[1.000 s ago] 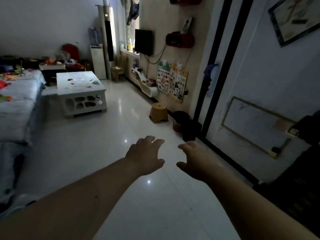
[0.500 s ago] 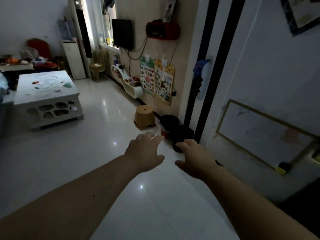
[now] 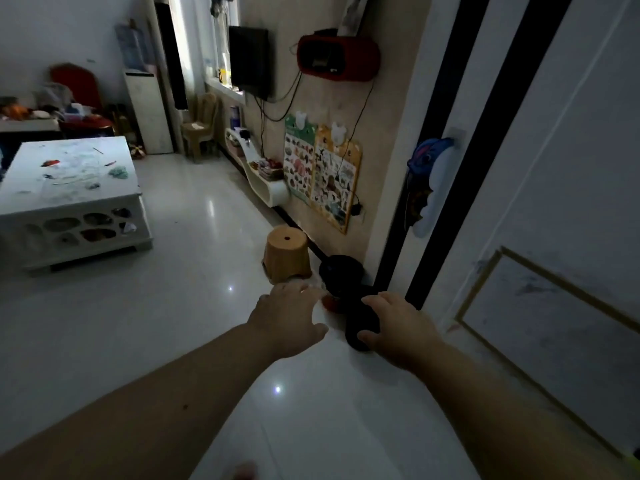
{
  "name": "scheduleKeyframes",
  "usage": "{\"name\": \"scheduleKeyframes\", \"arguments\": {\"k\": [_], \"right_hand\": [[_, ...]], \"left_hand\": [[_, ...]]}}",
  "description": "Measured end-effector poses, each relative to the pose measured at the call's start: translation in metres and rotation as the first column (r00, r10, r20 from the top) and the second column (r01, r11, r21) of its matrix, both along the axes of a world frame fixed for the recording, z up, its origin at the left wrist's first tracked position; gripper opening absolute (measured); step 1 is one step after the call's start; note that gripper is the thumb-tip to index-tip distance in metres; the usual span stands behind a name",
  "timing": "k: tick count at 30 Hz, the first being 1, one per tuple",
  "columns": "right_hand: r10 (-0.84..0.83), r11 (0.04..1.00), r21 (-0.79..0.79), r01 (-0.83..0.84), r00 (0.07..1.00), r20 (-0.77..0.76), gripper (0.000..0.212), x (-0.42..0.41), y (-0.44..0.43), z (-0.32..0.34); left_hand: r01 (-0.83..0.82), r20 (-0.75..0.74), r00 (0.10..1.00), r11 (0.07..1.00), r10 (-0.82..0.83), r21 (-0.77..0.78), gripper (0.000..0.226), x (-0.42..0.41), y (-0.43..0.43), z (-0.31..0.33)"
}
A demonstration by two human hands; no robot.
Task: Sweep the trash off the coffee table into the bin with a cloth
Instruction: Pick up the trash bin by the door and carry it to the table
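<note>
Both my arms stretch out over the glossy white tiled floor (image 3: 173, 341). My left hand (image 3: 287, 318) has a loose, spread grip, holding nothing. My right hand (image 3: 398, 329) is just as slack and empty, right over a round black bin (image 3: 341, 270) by the wall, its lower part dim and hard to read. The white coffee tabletop (image 3: 69, 174), littered with scraps (image 3: 117, 173), sits well apart on the left. A squat tan stool (image 3: 286, 254) stands just beside the bin.
</note>
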State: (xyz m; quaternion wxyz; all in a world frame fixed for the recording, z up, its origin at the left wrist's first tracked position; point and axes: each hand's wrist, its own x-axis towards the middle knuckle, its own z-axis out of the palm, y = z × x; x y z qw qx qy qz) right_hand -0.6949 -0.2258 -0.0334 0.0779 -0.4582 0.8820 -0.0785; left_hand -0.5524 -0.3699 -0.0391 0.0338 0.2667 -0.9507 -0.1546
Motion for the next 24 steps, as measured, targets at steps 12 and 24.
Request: {"name": "scheduleKeyframes", "arguments": {"k": [12,24], "right_hand": [[-0.170,0.984,0.069,0.165,0.982,0.080,0.066,-0.175,-0.185,-0.030],[-0.236,0.962,0.174,0.209,0.959,0.155,0.065,-0.395,-0.263,-0.103]], "left_hand": [[0.203,0.128,0.971,0.979,-0.203,0.014,0.070,-0.197,-0.212,-0.020],[0.303,0.245,0.918,0.950,-0.313,0.080,0.072,-0.426,-0.304,-0.090]]}}
